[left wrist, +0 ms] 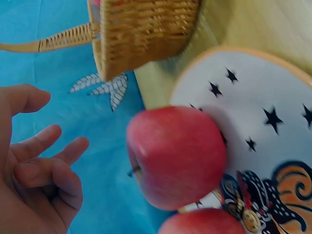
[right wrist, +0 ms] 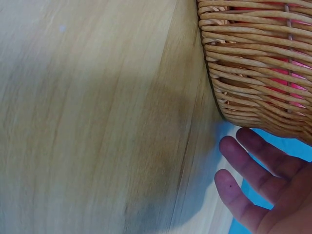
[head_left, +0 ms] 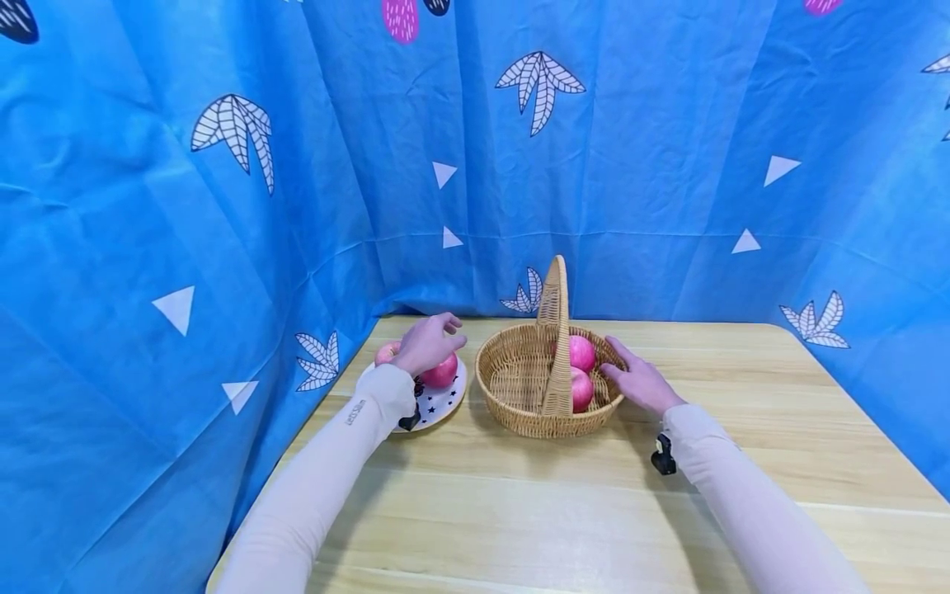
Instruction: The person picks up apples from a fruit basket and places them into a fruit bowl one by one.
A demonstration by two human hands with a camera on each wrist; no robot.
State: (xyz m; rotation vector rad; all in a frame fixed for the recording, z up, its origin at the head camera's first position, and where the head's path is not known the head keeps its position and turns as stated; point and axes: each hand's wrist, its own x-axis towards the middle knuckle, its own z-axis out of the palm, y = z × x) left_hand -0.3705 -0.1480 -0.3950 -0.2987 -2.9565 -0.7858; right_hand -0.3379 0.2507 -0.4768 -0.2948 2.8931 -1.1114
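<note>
where head shows apples [head_left: 582, 353], right wrist — pink-flecked basket [right wrist: 258, 63]

I can see four apples [head_left: 440, 373], one plate [head_left: 448, 398], one basket [head_left: 530, 424] and one table [head_left: 519, 511]. One left hand [head_left: 426, 345] and one right hand [head_left: 642, 383] make two hands.

Plate [left wrist: 278, 92]: white, orange rim, black stars, swirly orange-and-black picture. Apples [left wrist: 178, 156] on it: pinky red. Basket [head_left: 515, 420]: light brown, criss-cross weave. Apples [head_left: 582, 391] inside: bright pink. Counter [head_left: 534, 511]: pale yellow-brown, wood stripes. Curtain [head_left: 653, 165]: bright blue, white triangles, white leaves with black lines, pink blobs with white dashes. Sleeves [head_left: 319, 470]: pinkish white.
</note>
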